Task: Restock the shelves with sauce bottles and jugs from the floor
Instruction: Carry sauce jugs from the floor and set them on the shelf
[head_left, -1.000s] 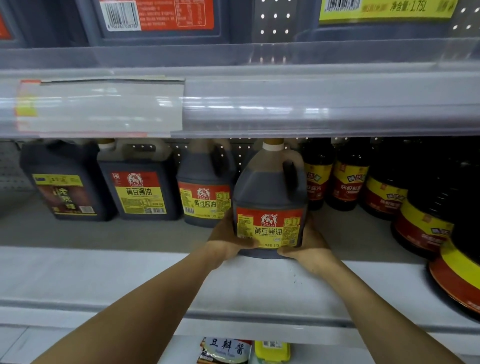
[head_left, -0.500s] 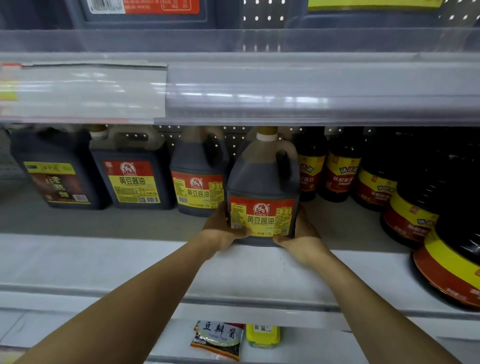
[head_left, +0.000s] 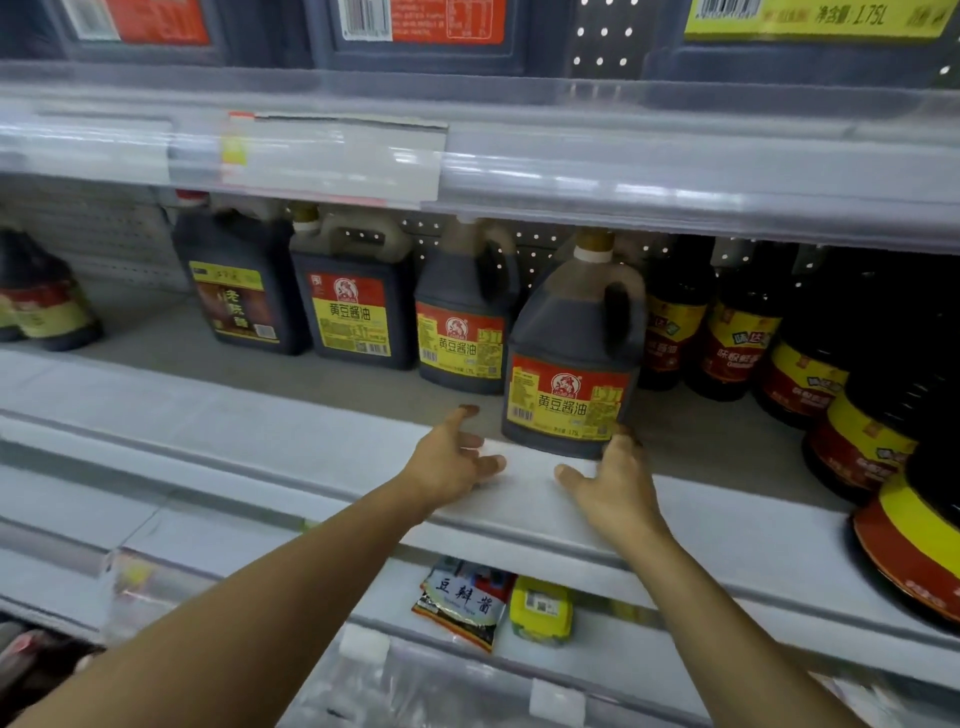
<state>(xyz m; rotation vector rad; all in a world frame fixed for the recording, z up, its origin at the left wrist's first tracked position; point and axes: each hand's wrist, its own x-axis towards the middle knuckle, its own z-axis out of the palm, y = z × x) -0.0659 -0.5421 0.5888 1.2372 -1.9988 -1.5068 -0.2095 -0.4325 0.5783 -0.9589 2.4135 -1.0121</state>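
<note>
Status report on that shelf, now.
Both hands open: left hand clear, right hand fingertips at the base of the soy sauce jug. Jug upright near shelf front. Nothing blocking.

left hand (head_left: 451, 457): let go of soy sauce jug (head_left: 571, 358), now open, just left of it | right hand (head_left: 615, 480): grip released, fingertips near jug's base | jug: stands free on shelf (head_left: 311, 447)
</note>
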